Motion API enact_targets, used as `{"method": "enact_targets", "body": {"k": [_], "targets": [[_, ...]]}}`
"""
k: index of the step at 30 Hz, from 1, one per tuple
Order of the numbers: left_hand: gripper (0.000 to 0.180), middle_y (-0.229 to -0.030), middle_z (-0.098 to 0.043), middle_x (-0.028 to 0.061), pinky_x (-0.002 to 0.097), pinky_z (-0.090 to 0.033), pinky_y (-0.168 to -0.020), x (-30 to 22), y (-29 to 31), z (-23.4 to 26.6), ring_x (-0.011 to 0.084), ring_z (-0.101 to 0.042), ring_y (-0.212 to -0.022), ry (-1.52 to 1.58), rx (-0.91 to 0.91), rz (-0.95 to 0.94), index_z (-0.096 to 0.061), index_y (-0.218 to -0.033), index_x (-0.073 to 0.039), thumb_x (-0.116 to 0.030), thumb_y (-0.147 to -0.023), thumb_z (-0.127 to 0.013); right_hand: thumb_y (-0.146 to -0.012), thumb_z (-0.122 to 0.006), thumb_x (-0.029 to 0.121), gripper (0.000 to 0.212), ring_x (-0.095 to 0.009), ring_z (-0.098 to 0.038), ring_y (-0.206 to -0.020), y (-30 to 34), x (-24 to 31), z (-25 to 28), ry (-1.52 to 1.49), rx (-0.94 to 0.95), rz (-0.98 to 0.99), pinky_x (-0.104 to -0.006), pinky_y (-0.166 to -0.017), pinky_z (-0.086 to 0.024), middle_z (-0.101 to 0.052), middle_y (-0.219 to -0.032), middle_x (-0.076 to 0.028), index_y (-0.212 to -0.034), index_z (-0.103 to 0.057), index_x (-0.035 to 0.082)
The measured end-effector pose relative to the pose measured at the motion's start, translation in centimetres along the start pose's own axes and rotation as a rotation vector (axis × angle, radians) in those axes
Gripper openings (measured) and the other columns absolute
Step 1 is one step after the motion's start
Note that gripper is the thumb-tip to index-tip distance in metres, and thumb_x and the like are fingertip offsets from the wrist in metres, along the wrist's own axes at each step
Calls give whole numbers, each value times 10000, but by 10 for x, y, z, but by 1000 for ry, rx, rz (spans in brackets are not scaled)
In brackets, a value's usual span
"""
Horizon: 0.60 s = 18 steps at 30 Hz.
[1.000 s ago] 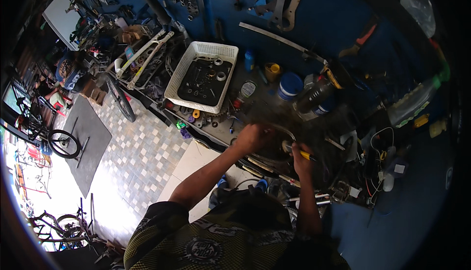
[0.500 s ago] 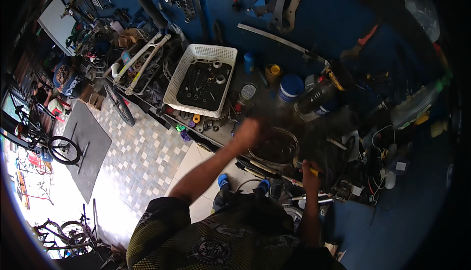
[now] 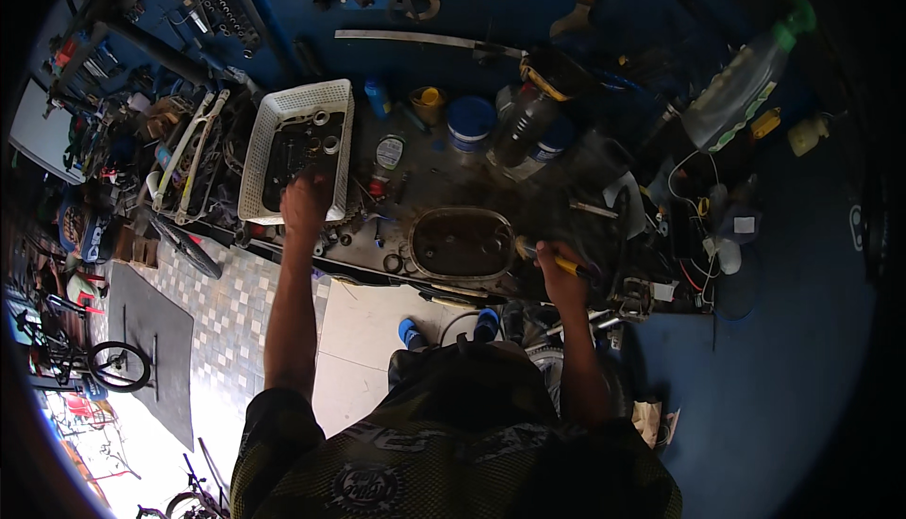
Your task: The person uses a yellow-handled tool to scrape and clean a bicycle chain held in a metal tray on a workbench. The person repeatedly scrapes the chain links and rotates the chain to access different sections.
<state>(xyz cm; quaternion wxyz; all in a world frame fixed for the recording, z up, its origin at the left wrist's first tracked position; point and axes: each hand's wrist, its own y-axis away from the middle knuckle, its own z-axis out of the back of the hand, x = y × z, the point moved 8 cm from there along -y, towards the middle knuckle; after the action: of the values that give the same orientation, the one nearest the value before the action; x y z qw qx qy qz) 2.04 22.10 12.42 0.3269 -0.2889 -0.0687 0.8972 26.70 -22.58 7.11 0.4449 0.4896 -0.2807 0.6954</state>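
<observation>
The oval pan [image 3: 412, 243] lies on the bench [image 3: 425, 181]; its dark inside makes the shapes there hard to recognise. At its four o'clock, the right hand [image 3: 559, 274] holds a yellow-handled tool [image 3: 569, 266], tip unclear. At ten o'clock, the left hand [image 3: 307, 206], earlier near the pan, is now at the perforated white basket [image 3: 255, 170]; whether its fingers grip something, I cannot tell.

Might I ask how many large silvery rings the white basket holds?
2: one silvery ring toward the basket's far end, another nearer; the left hand may hide more.
</observation>
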Motion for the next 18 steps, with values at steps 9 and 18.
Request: {"method": "enact_targets", "body": {"k": [9,18], "targets": [[294,-1055,-767,166,501,-616,-833,-173,108,-185,387,-752,-948,55,576,-278,-754,-1162,-144,-153,-870,-717,-990,-752,319,316,-126,-696,-771,-9,19,4,-178,-46,58,-275,-723,-513,-712,-828,-53,-942,-723,8],[296,-1250,-685,195,521,-585,-914,-220,120,-196,397,-684,-1120,256,433,-339,-735,-1183,-109,-196,-903,-695,-1000,-747,315,318,-120,-707,-777,-6,0,20,-238,-28,4,-267,-748,-536,-709,-843,-29,-962,-704,3]]}}
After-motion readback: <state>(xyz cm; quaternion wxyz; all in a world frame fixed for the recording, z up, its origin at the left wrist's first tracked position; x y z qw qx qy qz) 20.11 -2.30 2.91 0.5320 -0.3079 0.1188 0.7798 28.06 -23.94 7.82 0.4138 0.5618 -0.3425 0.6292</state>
